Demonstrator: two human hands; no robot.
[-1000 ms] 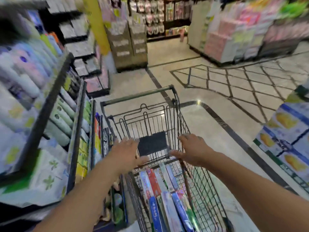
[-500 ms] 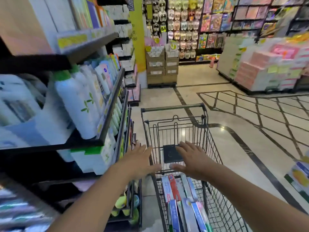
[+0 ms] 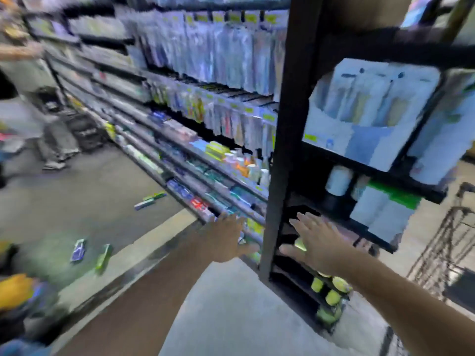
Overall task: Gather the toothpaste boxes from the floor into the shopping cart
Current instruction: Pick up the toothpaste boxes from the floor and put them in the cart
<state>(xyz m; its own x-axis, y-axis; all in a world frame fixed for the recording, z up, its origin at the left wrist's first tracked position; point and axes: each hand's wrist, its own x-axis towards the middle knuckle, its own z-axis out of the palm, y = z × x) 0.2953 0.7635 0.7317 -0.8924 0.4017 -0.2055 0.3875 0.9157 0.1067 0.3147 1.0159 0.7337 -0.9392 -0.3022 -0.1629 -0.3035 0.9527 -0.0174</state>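
Both hands (image 3: 226, 237) (image 3: 313, 242) spread, holding nothing. Risk: boxes (image 3: 78, 250) lie well apart; blurred view, I may miss one.

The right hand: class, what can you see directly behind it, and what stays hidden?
Behind the right hand stand the dark low shelves of the rack's end, with yellow-green items showing below the wrist. Whatever the palm and fingers cover cannot be seen.

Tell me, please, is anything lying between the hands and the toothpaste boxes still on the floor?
Nothing visible does. Both the left hand and the right hand are open and empty. The blue box, green box and farther pair lie on open aisle floor to the left.
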